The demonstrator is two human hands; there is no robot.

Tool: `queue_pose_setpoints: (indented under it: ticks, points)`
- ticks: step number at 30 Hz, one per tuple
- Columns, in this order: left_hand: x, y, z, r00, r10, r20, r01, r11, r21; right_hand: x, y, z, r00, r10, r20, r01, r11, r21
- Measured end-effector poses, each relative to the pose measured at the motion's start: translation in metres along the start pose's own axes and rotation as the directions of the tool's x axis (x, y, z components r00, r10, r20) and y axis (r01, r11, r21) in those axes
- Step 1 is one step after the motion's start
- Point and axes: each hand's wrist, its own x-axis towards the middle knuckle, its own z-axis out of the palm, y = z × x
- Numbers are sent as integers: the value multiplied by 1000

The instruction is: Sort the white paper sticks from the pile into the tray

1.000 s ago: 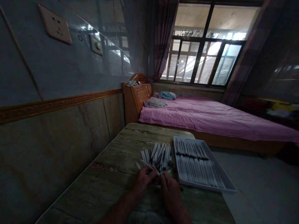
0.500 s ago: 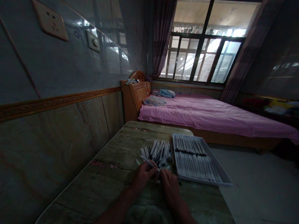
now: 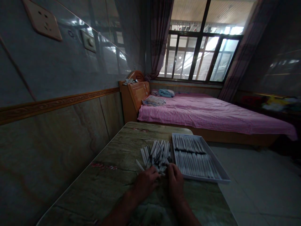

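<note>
My right hand (image 3: 175,179) is closed at the near end of a white pen (image 3: 162,151), which slants up and left over the pile. Beside it, my left hand (image 3: 147,180) has its fingers bent together at the near edge of the pile; whatever they pinch is too dark to make out. The pile of white pens with dark ends (image 3: 154,149) lies loose on the table in front of both hands. One pen (image 3: 139,165) lies apart on the left. Right of the pile, a white tray (image 3: 223,181) holds many similar pens in two rows.
The wood-patterned table (image 3: 113,182) has a light edge and stands along the tiled wall (image 3: 89,131). Beyond its far end is a bed (image 3: 188,110) with a pink checked cover. Tiled floor (image 3: 249,175) lies to the right, below the tray's side.
The pen that was between both hands is now at the right hand alone, over the pile. My left hand has come off it and lowered to the pile's near edge. The view has shifted slightly.
</note>
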Motion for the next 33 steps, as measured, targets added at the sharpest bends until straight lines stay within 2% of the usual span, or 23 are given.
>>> queue_pose_setpoints:
  ticks: [3,6,8,10,12,14,16,19,21,24,33]
  points:
    - [1,0,2,1000,9,15,-9,1000,22,0,2,1,999,22,27,-22,1000,-6]
    - [2,2,5,1000,9,-15,-9,1000,-14,1,4,0,1000,17,25,-16,1000,-6]
    - [3,4,6,995,-42,-87,29,989,-147,2,4,-1,1000,2,15,-2,1000,-2]
    - [6,3,6,964,-173,-204,80,915,-395,2,3,-1,1000,-3,13,3,1000,5]
    - [11,-1,4,870,-389,-302,84,722,-687,1,2,-1,1000,4,25,-5,1000,11]
    - [15,-9,0,746,-595,-298,-3,445,-895,-1,0,-1,999,6,47,-6,1000,3]
    - [19,-19,-8,655,-721,-227,-132,186,-974,-2,-1,-1,998,-19,64,21,999,-31]
    - [21,-34,-21,588,-803,-100,-278,-84,-957,-5,-3,-1,992,-64,107,76,991,-112]
    - [21,-41,-27,579,-815,-29,-320,-195,-927,-6,-4,-1,986,-82,147,103,984,-145]
    - [20,-45,-29,601,-799,8,-353,-275,-894,-7,-5,-1,976,-115,183,147,974,-170]
    - [21,-41,-25,647,-762,-34,-324,-234,-917,-7,-1,1,968,-136,209,185,954,-234]
